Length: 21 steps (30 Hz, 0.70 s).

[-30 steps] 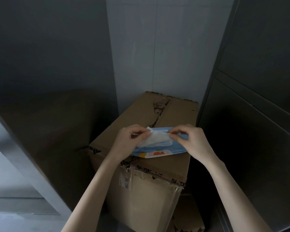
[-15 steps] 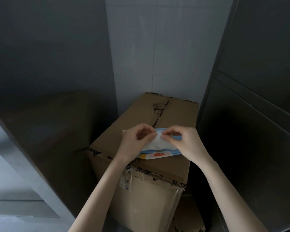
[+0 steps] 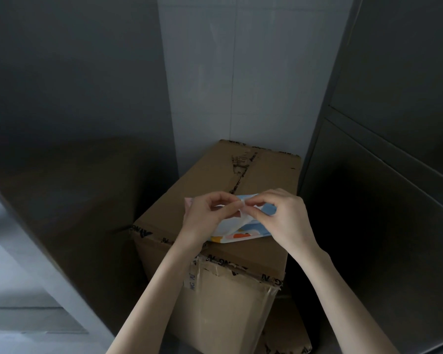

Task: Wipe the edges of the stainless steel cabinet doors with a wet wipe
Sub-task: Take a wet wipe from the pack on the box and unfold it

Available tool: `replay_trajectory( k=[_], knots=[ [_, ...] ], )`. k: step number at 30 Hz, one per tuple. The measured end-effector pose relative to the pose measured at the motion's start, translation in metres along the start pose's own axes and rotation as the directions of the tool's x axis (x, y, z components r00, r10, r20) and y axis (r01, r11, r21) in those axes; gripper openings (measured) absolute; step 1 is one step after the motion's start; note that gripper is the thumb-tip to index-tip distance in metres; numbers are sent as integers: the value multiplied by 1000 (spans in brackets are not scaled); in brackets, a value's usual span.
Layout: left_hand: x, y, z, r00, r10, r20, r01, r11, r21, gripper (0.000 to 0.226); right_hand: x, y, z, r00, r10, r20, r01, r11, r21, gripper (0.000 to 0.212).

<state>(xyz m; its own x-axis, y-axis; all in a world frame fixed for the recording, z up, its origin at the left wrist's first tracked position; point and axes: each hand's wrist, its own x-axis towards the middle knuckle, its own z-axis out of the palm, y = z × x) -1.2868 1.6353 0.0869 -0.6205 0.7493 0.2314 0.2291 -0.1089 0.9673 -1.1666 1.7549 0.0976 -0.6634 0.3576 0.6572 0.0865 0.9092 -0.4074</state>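
Note:
A white wet wipe [image 3: 229, 224] hangs folded between both hands, just above a blue wipe packet [image 3: 251, 232] lying on a cardboard box [image 3: 264, 180]. My left hand [image 3: 205, 218] pinches the wipe's left part; my right hand [image 3: 279, 218] pinches its top edge, fingertips nearly touching the left ones. A stainless steel cabinet door [image 3: 62, 149] stands open on the left, reflecting the box. More steel cabinet doors [image 3: 394, 200] rise on the right.
The cardboard box fills the gap between the two cabinets, its top taped and torn. A white tiled wall [image 3: 241, 85] stands behind it. A second box [image 3: 287, 335] sits lower at the front right. Grey floor shows at the bottom left.
My hands have come together, folding the spread wipe in half. The wipe is now bunched narrower between the fingertips, over the packet.

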Motion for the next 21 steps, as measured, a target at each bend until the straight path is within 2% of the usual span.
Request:
replay_trajectory(
  k=[5, 8, 10, 14, 21],
  knots=[
    [0, -1, 1, 1000, 16, 2, -16, 996, 84, 12, 0, 3, 2, 999, 48, 0, -48, 998, 43, 13],
    [2, -6, -1, 999, -4, -44, 9, 992, 123, 11, -1, 8, -2, 995, 96, -10, -95, 991, 92, 4],
    [5, -9, -5, 993, -73, -89, 77, 996, 42, 9, -1, 14, -6, 986, 162, -41, -156, 979, 129, 12],
    [10, -10, -12, 974, -175, -147, 144, 970, -198, 10, 2, 26, -15, 957, 279, -84, -258, 946, 199, 11],
    [24, -14, -19, 955, -184, -231, 115, 952, -284, 20, 8, 45, -26, 897, 413, -155, -358, 887, 294, 5]
  ],
)
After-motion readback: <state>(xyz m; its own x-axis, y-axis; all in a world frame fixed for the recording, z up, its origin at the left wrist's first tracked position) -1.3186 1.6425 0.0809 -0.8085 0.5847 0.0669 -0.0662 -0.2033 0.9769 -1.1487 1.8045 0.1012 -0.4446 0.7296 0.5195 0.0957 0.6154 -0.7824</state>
